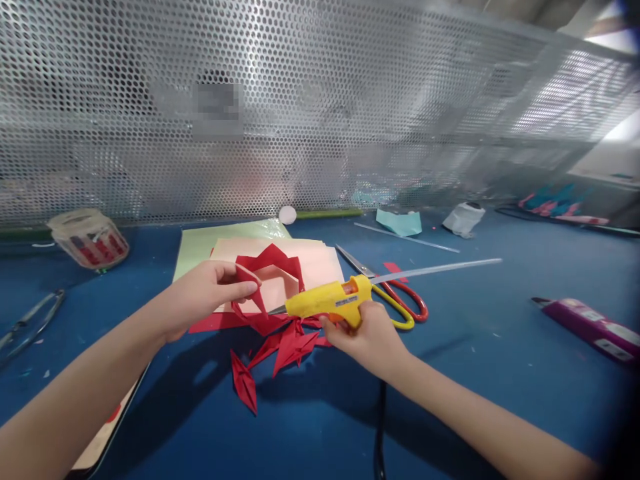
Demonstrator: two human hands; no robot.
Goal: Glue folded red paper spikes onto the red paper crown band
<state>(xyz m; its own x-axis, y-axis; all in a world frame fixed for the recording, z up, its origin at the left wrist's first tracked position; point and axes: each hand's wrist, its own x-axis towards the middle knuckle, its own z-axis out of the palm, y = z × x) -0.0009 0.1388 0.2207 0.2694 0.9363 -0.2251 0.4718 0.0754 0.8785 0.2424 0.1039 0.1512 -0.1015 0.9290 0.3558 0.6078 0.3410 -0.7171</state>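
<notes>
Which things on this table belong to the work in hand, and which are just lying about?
In the work:
yellow glue gun, in the right hand
clear glue stick in its back
red paper ring, pinched by the left hand
probably the folded red pieces

Seemingly lying about:
scissors
purple tool
teal paper
jar

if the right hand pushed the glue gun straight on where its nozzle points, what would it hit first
Probably the folded red paper pinched in the left hand; the nozzle looks very close to it, but one view leaves depth unclear.
</notes>
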